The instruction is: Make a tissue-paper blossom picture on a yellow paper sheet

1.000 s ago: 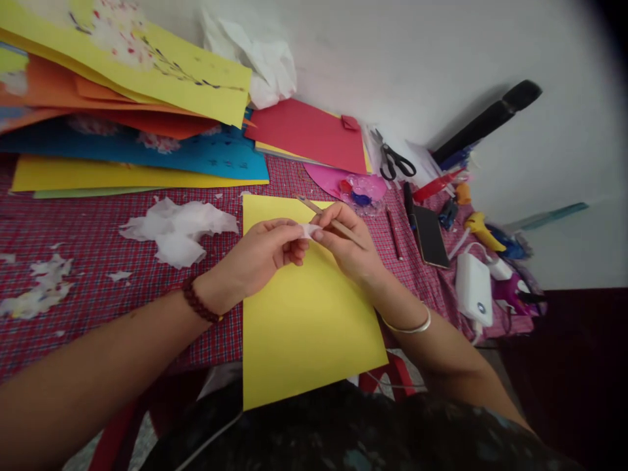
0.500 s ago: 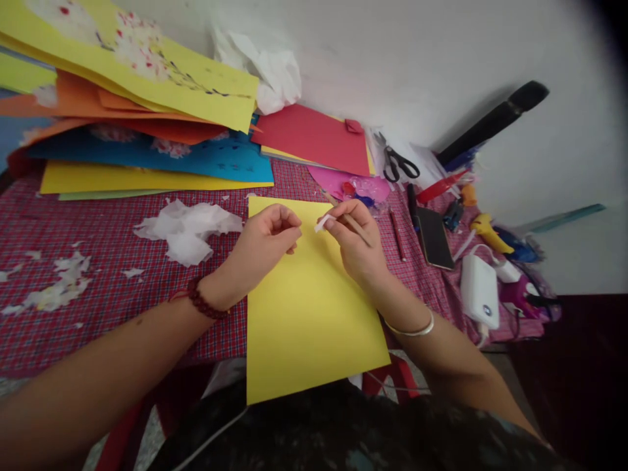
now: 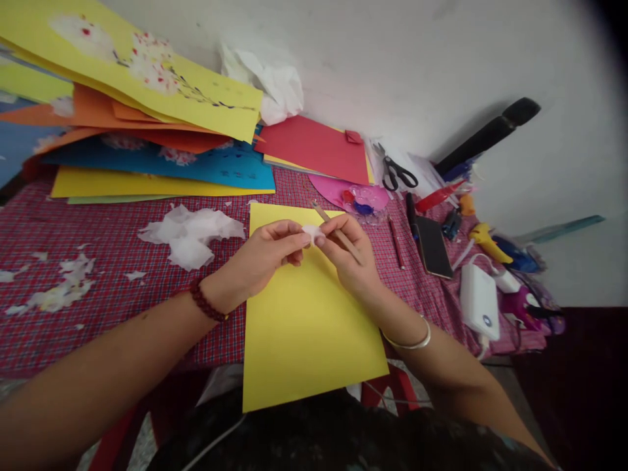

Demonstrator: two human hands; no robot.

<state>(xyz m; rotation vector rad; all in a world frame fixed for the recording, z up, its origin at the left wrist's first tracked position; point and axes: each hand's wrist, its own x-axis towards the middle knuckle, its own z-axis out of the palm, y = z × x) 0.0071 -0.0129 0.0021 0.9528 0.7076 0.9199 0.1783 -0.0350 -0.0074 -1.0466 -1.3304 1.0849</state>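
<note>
Between my two hands is a small piece of white tissue paper (image 3: pixel 313 231), pinched on both sides. My left hand (image 3: pixel 267 255) grips its left edge with thumb and forefinger. At its right edge my right hand (image 3: pixel 350 252) is closed on it too, and a thin tan stick (image 3: pixel 341 237), perhaps a brush or pencil, is tucked through the same hand. Under both hands lies a yellow sheet of paper (image 3: pixel 309 340), its near edge reaching past the table's edge. A crumpled heap of white tissue (image 3: pixel 191 232) lies left of my left hand.
Stacked coloured papers (image 3: pixel 161 180) and a red sheet (image 3: pixel 314 147) stand at the back. Torn scraps (image 3: pixel 69 284) lie far left. Rightward are scissors (image 3: pixel 396 171), a dark red pencil (image 3: pixel 396 242), a black phone-like slab (image 3: pixel 432 247) and a white power bank (image 3: pixel 479 297). A pink palette (image 3: pixel 350 193) holds paint.
My left hand has moved right and now pinches the tissue piece, which my right hand alone held before. My hands are closer together. The view has shifted slightly.
</note>
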